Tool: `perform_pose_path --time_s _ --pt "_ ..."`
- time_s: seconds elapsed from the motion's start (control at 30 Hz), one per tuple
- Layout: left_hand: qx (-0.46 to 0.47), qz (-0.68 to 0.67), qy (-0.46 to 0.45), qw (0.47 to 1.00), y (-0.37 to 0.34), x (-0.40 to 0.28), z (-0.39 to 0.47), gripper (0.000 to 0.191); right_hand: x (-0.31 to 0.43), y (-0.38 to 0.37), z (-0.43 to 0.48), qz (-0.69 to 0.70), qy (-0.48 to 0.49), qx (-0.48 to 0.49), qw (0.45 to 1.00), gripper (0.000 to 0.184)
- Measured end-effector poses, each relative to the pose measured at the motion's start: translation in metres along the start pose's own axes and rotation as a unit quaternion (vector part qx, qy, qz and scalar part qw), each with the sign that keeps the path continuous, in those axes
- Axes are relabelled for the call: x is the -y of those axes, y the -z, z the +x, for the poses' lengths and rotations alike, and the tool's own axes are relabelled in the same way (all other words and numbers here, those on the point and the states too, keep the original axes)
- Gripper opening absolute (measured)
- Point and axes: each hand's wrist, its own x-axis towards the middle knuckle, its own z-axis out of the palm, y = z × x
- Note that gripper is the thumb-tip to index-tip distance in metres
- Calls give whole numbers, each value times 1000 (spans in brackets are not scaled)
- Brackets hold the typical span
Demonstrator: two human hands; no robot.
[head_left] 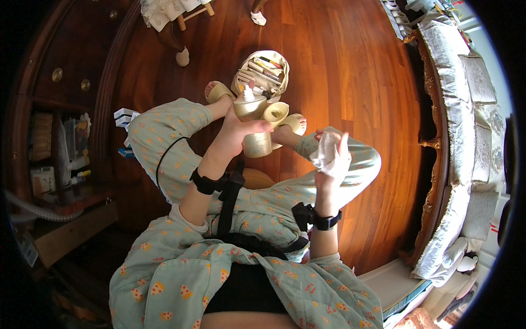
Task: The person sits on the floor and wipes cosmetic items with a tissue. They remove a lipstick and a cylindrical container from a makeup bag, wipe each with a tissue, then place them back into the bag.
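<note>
My left hand [236,133] grips a gold bottle [257,146] with a white nozzle [248,93] at its top; the thumb crosses the front. Against the bottle's right side, by the thumb tip, sits a pale yellow cap-like piece [276,113] with a round opening; what holds it there is hard to tell. Off to the right, my right hand [340,158] holds a crumpled white tissue or cloth [326,153] above the knee. Just beyond the bottle, an open cream pouch [285,88] on the floor contains several pencil-like and tube-shaped items.
Small boxes [124,117] lie beside my left knee, near a dark wooden cabinet [74,49]. A carved-frame sofa [431,144] lines the right side. At the top, another person's feet in white footwear [183,56] show near a wooden stool [197,14]. A black cable [162,158] crosses my left leg.
</note>
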Motion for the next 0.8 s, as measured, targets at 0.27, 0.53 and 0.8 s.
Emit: perform_pose_path --time_s 0.27,0.53,0.8 --pt "82 -31 -2 996 -7 12 -2 108 -10 -4 -11 89 -208 210 951 38" --pt "129 52 -37 990 -15 19 -9 116 -10 -18 -13 81 -179 229 954 31" --pt "160 146 -42 975 -13 21 -7 114 -14 -9 -9 81 -166 218 958 33"
